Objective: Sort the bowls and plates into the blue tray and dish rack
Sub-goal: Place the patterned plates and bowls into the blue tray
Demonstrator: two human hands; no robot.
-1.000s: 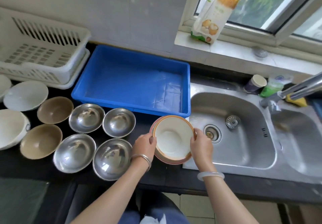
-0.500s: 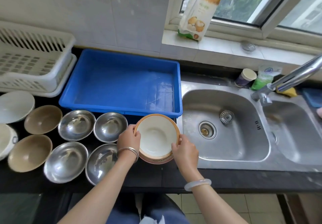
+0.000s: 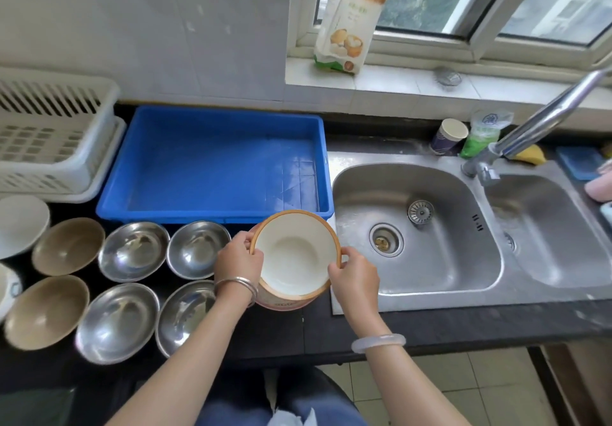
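Windowsill bag (image 3: 347, 18) print — blurred, too small; nothing legible

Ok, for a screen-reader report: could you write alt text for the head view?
A person's left hand and right hand grip an orange-rimmed white bowl before a blue tray, beside a sink. Steel bowls and brown bowls sit to its left, near a white dish rack.

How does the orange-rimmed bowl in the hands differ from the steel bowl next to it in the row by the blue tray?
The orange-rimmed bowl is white inside; the steel bowl is shiny metal. The left hand and right hand grip the orange-rimmed bowl by its rim; the steel bowl rests on the counter. Both are empty, open side up.
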